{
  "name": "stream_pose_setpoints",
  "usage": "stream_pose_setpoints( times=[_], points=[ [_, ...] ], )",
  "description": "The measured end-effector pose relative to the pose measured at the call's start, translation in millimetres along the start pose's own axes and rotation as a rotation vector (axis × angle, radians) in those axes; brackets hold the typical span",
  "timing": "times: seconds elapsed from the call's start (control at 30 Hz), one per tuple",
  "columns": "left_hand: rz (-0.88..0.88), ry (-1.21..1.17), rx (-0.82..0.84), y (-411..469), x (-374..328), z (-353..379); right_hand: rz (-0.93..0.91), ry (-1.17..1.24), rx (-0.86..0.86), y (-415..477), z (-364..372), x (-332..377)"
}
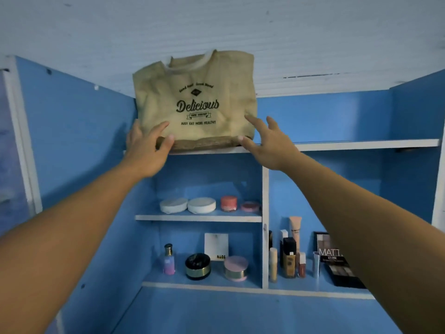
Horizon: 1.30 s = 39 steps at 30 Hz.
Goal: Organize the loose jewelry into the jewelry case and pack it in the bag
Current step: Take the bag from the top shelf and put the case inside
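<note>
On the top shelf (pixel 361 143) of a blue cabinet stands the bag (pixel 195 104), a beige cloth one with the word "Delicious" printed in dark letters. It is upright at the left end of the shelf, with its handles against the white ceiling. The smaller print above that word is too blurred to read, and the inside of the bag cannot be seen from this low angle.

The head view shows both arms stretched upward. The left hand (pixel 147 150) grips the lower left corner of the bag: two digits curl over the front near the woven base, while the others go around the side, where they are partly hidden. The right hand (pixel 267 143) is spread with fingers straight; one fingertip touches the right edge of the bag and the thumb touches its bottom right corner (it holds nothing).

Below, on a short middle shelf, lie two white round compacts (pixel 187 205), a coral jar (pixel 228 203) and a pink compact (pixel 250 206). Lower still stand a purple bottle (pixel 169 260), a black jar (pixel 198 266), a jar with pink lid (pixel 236 268) and a white card (pixel 216 247) marked "NUDE". In the compartment just right of the divider, several tubes and bottles stand close together, and an eyeshadow palette (pixel 342 266) is half covered by the right forearm.
</note>
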<state>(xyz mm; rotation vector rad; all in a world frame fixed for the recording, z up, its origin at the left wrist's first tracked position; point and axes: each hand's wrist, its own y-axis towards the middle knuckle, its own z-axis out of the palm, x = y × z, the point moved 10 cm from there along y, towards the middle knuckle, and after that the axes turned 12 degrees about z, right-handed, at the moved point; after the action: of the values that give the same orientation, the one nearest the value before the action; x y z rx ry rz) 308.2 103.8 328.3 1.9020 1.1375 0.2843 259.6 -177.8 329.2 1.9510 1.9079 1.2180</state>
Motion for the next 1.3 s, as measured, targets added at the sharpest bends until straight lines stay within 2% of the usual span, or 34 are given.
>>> stream_pose_setpoints(
  times=[0.2,0.33,0.43,0.63,0.8,0.93,1.13,1.3],
  points=[
    [-0.070,-0.195,0.031,17.9,24.8,3.9,0.043,-0.010,0.149,26.5,17.3,3.3],
    [-0.035,-0.222,-0.076,14.1,20.5,-5.5,0.039,0.123,0.162,23.4,16.0,3.6],
    [0.016,-0.198,-0.174,1.1,9.9,-17.8,0.002,0.280,0.150,13.4,6.2,4.5],
    [0.148,-0.232,-0.321,-53.2,-23.5,-53.3,-0.097,0.380,0.043,-44.6,-29.1,7.6],
    [0.217,-0.310,-0.303,-132.1,-42.2,-66.5,-0.151,0.409,0.033,-119.6,-40.6,1.1],
    [0.242,-0.309,-0.253,-215.2,-43.4,-46.9,-0.099,0.448,0.138,-182.1,-5.2,-23.1],
    [0.025,-0.245,-0.058,-323.7,-14.3,24.2,-0.009,0.425,0.362,-245.6,95.7,-64.3],
    [-0.052,-0.215,0.046,-366.3,-1.7,64.1,0.096,0.327,0.507,-266.8,151.9,-94.7]
  ],
)
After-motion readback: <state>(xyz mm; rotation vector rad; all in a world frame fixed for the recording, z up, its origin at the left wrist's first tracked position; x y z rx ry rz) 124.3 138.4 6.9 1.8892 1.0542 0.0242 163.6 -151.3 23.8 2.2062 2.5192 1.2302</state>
